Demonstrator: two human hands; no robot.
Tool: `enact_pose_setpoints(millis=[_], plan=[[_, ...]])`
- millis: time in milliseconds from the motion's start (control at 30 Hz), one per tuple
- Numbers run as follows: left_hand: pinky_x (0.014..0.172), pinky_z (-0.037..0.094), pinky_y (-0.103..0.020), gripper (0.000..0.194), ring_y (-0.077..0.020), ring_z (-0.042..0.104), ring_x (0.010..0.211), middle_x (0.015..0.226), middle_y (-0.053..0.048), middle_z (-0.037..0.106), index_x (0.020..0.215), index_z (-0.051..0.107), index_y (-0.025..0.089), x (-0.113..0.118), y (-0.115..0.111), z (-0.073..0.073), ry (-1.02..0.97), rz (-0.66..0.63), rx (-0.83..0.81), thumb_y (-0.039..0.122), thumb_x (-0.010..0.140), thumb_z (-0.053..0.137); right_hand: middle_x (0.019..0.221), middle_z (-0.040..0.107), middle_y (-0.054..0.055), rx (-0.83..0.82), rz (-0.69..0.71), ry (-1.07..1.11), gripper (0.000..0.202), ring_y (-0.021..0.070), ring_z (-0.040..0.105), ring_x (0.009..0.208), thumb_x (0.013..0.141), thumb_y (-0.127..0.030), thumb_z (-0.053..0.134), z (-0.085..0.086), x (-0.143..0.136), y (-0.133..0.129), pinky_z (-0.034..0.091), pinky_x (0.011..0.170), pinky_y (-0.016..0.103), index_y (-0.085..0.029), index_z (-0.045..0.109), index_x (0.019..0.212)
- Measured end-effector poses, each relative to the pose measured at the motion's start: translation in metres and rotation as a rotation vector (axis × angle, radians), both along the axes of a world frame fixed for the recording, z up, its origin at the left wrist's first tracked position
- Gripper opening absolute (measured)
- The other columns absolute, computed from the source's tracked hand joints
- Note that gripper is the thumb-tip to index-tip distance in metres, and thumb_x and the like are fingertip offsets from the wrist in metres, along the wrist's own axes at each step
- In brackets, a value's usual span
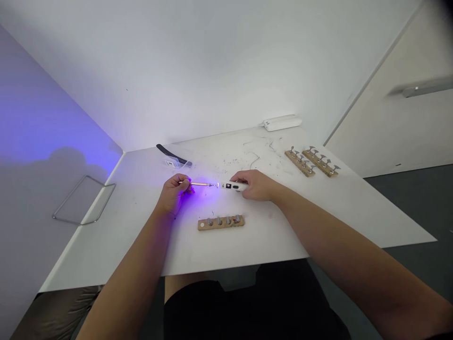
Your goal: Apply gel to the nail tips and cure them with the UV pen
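Note:
Between the fingers of my left hand is a thin copper-coloured metal rod, its tip pointing right. My right hand grips a white handheld lamp with a small dark display; its lit end faces the rod's tip at a small distance and throws violet light over my left hand. What sits at the rod's tip is too small to make out. Nearer to me on the white table lies a wooden strip with several small metallic pieces standing on it and a white dot at its left end.
Two wooden strips with upright metal pieces lie at the right. A white power strip is by the back wall. A black curved file and small clear case lie back left; a wire frame overhangs the left edge.

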State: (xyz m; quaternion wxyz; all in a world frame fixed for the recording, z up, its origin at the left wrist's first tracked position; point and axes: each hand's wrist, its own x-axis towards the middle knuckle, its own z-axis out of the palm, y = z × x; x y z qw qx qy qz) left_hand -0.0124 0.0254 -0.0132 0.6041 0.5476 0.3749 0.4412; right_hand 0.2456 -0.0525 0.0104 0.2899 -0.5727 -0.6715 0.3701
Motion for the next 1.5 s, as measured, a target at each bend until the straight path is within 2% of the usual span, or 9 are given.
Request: enact_pose_setpoints(millis=[367,733,1067,1500], plan=[[0.059,0.045,-0.025,0.012,-0.0096,0.054,0.053,0.054,0.003,0.054,0.071,0.057,0.015,0.0002,0.0003,0.0011,-0.045,-0.012,-0.030,0.020,0.065,0.067,0.083,0.062,0.001,-0.057,0.024,-0.022,0.048,0.0145,0.054,0.071,0.052,-0.005,0.049,0.0061,-0.0011,-0.0008,0.040,0.059,0.024,-0.022,0.063,0.095],[0.059,0.045,-0.025,0.012,-0.0100,0.055,0.053,0.055,0.003,0.054,0.071,0.056,0.015,-0.0010,0.0009,0.0001,-0.042,-0.025,-0.021,0.019,0.066,0.065,0.081,0.063,0.000,-0.090,-0.017,-0.048,0.050,0.0151,0.055,0.071,0.049,-0.003,0.047,0.0029,-0.0039,0.0019,0.040,0.058,0.025,-0.023,0.063,0.092],[0.058,0.046,-0.025,0.009,-0.0105,0.055,0.053,0.056,0.002,0.054,0.071,0.057,0.014,-0.0016,0.0031,-0.0013,-0.063,-0.015,-0.035,0.014,0.065,0.063,0.085,0.062,0.002,-0.064,0.045,-0.050,0.047,0.0165,0.056,0.075,0.055,-0.007,0.050,0.0043,0.0000,0.0000,0.041,0.061,0.026,-0.023,0.061,0.097],[0.055,0.045,-0.025,0.011,-0.0096,0.053,0.048,0.050,0.004,0.052,0.073,0.056,0.015,-0.0017,0.0042,-0.0038,-0.013,-0.006,-0.006,0.020,0.067,0.064,0.085,0.063,0.001,-0.081,0.038,-0.060,0.047,0.0169,0.056,0.075,0.054,-0.007,0.049,0.0061,-0.0013,-0.0012,0.041,0.060,0.026,-0.024,0.062,0.095]])
